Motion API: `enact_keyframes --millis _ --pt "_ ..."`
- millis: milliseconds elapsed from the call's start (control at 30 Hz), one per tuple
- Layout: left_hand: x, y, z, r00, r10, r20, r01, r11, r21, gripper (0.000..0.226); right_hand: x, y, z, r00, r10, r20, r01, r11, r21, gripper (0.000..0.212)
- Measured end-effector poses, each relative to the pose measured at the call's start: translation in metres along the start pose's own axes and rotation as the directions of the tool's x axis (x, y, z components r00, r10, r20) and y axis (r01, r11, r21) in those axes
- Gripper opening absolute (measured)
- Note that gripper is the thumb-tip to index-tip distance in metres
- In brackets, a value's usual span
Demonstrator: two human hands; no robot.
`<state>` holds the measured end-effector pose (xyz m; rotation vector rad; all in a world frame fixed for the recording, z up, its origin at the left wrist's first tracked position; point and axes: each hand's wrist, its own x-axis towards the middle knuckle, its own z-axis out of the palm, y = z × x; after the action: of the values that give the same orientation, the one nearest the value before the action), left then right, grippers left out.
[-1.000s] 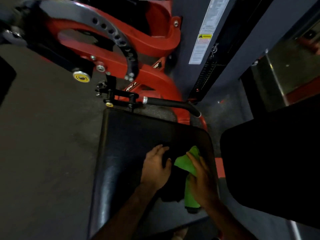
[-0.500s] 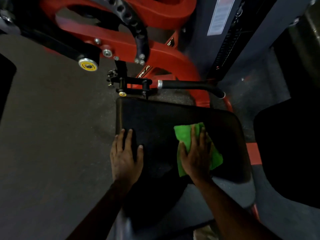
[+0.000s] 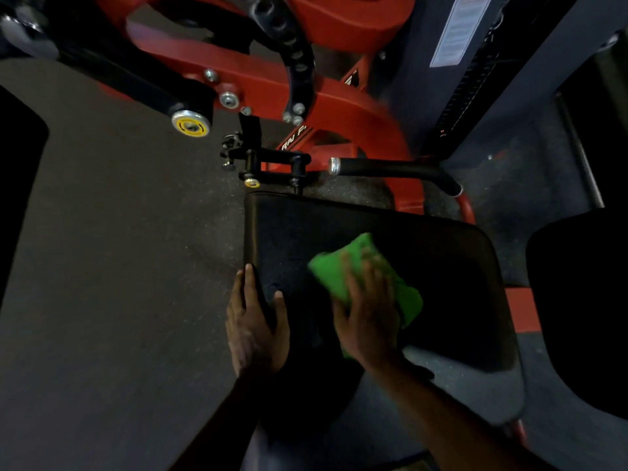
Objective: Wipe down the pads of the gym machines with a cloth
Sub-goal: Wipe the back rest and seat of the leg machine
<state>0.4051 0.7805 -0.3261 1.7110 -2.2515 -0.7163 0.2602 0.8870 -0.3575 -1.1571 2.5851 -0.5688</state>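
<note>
A black seat pad (image 3: 438,266) of a red gym machine fills the middle of the view. A bright green cloth (image 3: 334,268) lies flat on the pad's centre. My right hand (image 3: 368,311) presses on the cloth with its fingers spread straight; motion blurs them. My left hand (image 3: 255,321) rests on the pad's left edge, fingers straight along the side and thumb on top.
The red machine frame (image 3: 353,107) with a black perforated adjuster arc (image 3: 295,52) stands beyond the pad. A black handle bar (image 3: 390,168) juts out behind the pad's far edge. Another black pad (image 3: 584,300) sits at right. Dark rubber floor (image 3: 119,266) spreads to the left.
My right hand and the cloth slid left toward the pad's centre. My left hand shifted out to the pad's left edge. The camera view moved slightly closer.
</note>
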Motion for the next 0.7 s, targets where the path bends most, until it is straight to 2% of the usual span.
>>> enact_keyframes --millis 33,67,100,133,167,200,233,267,300,333,367,433,467,500,533,600,633,667,700 --pt "-0.004 -0.001 0.001 1.000 0.023 -0.012 -0.023 1.000 -0.002 0.068 -0.014 -0.001 -0.004 0.979 -0.189 0.079 0.190 0.982 -0.006 0.085" --pt "-0.004 0.000 0.001 0.999 0.043 -0.022 -0.043 0.999 -0.005 0.069 -0.011 0.006 -0.015 0.928 -0.338 0.158 0.342 0.940 0.006 0.089" --pt "-0.004 0.002 0.001 0.998 0.049 -0.025 -0.049 0.999 -0.007 0.070 0.002 0.020 -0.020 0.884 -0.430 0.185 0.438 0.899 -0.002 0.090" --pt "-0.002 0.004 0.000 0.999 0.037 -0.024 -0.037 0.999 -0.012 0.071 0.020 0.028 -0.021 0.867 -0.462 0.187 0.474 0.880 -0.022 0.088" --pt "-0.001 0.006 -0.001 1.000 0.025 -0.016 -0.025 0.999 -0.019 0.071 0.040 0.032 -0.021 0.905 -0.398 0.149 0.407 0.912 -0.038 0.083" --pt "0.000 0.007 -0.001 1.000 0.017 -0.002 -0.017 1.000 -0.025 0.070 0.059 0.031 -0.021 0.969 -0.234 0.075 0.236 0.971 -0.031 0.077" --pt "0.001 0.007 -0.001 1.000 0.013 0.002 -0.013 1.000 -0.026 0.070 0.072 0.022 -0.016 0.999 -0.040 -0.013 0.040 0.999 0.003 0.073" --pt "0.002 0.006 0.000 1.000 0.009 0.002 -0.009 1.000 -0.022 0.069 0.076 0.005 -0.011 0.993 0.102 -0.061 -0.100 0.995 0.031 0.072" --pt "0.002 0.004 0.001 1.000 0.005 -0.005 -0.005 1.000 -0.018 0.068 0.071 -0.015 -0.005 0.989 0.129 -0.067 -0.127 0.991 0.032 0.073" --pt "0.001 0.002 0.001 1.000 0.004 -0.009 -0.005 1.000 -0.022 0.066 0.059 -0.029 -0.002 0.999 0.034 -0.027 -0.034 0.999 0.022 0.076" --pt "-0.001 -0.001 0.001 1.000 0.010 -0.010 -0.010 1.000 -0.027 0.065 0.042 -0.035 0.000 0.988 -0.144 0.047 0.144 0.990 0.008 0.081" --pt "-0.001 -0.005 0.000 0.999 0.039 -0.011 -0.039 0.999 -0.034 0.065 0.029 -0.024 -0.015 0.853 -0.470 0.225 0.478 0.878 0.023 0.093" --pt "-0.001 -0.006 0.000 0.999 0.038 -0.013 -0.038 0.999 -0.038 0.064 0.040 -0.010 -0.019 0.792 -0.562 0.239 0.578 0.816 0.007 0.092" --pt "-0.001 -0.005 0.000 1.000 0.024 -0.011 -0.024 0.999 -0.047 0.063 0.055 0.000 -0.019 0.777 -0.589 0.222 0.604 0.797 0.001 0.087" --pt "-0.001 -0.002 0.000 1.000 0.006 -0.002 -0.006 0.998 -0.060 0.062 0.071 0.005 -0.019 0.828 -0.537 0.163 0.544 0.839 0.004 0.080" --pt "-0.002 0.001 0.001 1.000 -0.009 0.005 0.010 0.997 -0.077 0.063 0.093 -0.006 -0.014 0.973 -0.228 0.022 0.227 0.974 0.020 0.071" --pt "-0.002 0.000 0.000 1.000 -0.010 -0.005 0.010 0.997 -0.076 0.064 0.093 -0.023 -0.007 0.994 -0.105 -0.015 0.105 0.994 0.026 0.070" --pt "-0.003 -0.001 0.000 1.000 -0.003 -0.017 0.002 0.997 -0.074 0.066 0.085 -0.038 -0.003 0.996 -0.083 -0.018 0.083 0.996 0.032 0.071" --pt "-0.004 -0.004 0.000 1.000 0.010 -0.023 -0.012 0.997 -0.076 0.068 0.071 -0.049 0.001 0.984 -0.174 0.027 0.173 0.984 0.034 0.072"
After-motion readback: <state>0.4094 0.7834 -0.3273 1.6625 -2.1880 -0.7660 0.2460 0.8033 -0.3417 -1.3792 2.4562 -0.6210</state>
